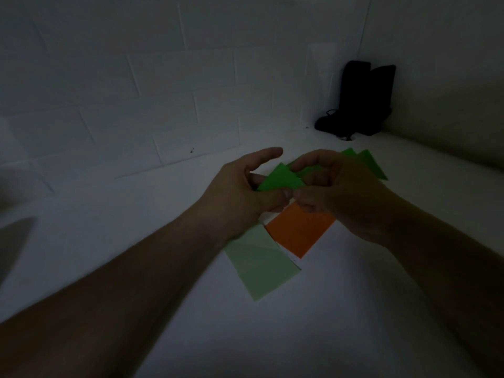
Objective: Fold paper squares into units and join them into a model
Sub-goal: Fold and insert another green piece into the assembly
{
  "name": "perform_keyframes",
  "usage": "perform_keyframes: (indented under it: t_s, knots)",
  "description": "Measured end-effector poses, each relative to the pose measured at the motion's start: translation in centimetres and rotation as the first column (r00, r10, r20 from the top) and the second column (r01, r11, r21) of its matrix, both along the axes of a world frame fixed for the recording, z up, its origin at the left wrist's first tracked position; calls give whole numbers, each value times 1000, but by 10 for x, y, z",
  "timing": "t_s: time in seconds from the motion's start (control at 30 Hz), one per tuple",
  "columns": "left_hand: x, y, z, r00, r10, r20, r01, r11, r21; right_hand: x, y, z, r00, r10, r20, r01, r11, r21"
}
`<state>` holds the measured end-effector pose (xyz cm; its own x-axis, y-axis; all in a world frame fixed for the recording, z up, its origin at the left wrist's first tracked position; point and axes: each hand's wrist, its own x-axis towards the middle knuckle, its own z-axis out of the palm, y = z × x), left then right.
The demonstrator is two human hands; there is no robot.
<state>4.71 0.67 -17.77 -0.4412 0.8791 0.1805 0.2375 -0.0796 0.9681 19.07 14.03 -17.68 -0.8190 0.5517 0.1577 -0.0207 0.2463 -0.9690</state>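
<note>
While both forearms reach in over the dim white tabletop point(341, 309), the bright green folded paper triangle point(282, 178) sits up in the air right between the two hands, and that triangle is the landmark to follow. On its left side, the left hand point(240, 192) pinches its lower edge, thumb pressed along the bottom and the curled fingers tucked behind, while the index finger sticks out straight above the paper's peak. On its right side, the right hand point(330, 192) meets it, thumb tip butted up against the left thumb under the triangle's lower right corner, fingers bent over the top and touching the upper right slope. So both hands are gripping the same piece, and the paper fills the gap between them.

Behind the triangle and past the right hand, more bright green folded paper pieces point(368, 163) poke out with pointed tips; whether they rest on the table or connect to the held piece is hidden by the fingers. Directly below the triangle, an orange paper square point(297, 230) lies flat on the table, its upper corner covered by the hands. Below and slightly left of that, a pale green paper square point(261, 266) lies flat, just beside the orange one, partly under the left wrist. Far behind the triangle, up to the right, a black bag-like object point(360, 102) stands in the corner against the white brick wall point(136, 77).
</note>
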Motion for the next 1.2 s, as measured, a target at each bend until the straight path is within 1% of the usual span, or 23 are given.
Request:
perform_keyframes:
  t_s: [0.17, 0.33, 0.47, 0.53, 0.63, 0.73, 0.97, 1.13, 1.2]
  knots:
    - [-4, 3, 1, 993, 2, 119, 1, 1000, -30, 2, -1, 5, 999, -51, 2, 51, 998, -23]
    - [-8, 4, -3, 998, -20, 57, 23, 999, -49, 1, 2, 4, 994, -108, 19, 108, 994, 13]
    - [-6, 4, -3, 999, -31, 28, 32, 999, -40, -2, -2, 0, 989, -112, 94, 103, 990, 99]
    - [-7, 5, -3, 999, -30, 12, 30, 998, -47, -2, -4, 0, 987, -131, 93, 118, 984, 135]
    - [-6, 5, -4, 1000, -21, -12, 21, 998, -53, -2, -4, 0, 988, -141, 62, 136, 987, 86]
    - [-5, 5, -5, 999, -17, -46, 15, 999, -50, -3, -4, -1, 989, -127, 79, 125, 992, 32]
    - [-6, 4, -4, 998, -7, -58, 4, 998, -65, -2, -3, 1, 993, -96, 74, 98, 995, -21]
    - [-9, 4, -3, 999, 24, -22, -25, 998, -64, 0, 1, 4, 994, -88, 63, 92, 993, -69]
    - [-10, 4, -3, 999, 29, -36, -32, 998, -62, 2, 3, 3, 994, -96, 54, 99, 994, -51]
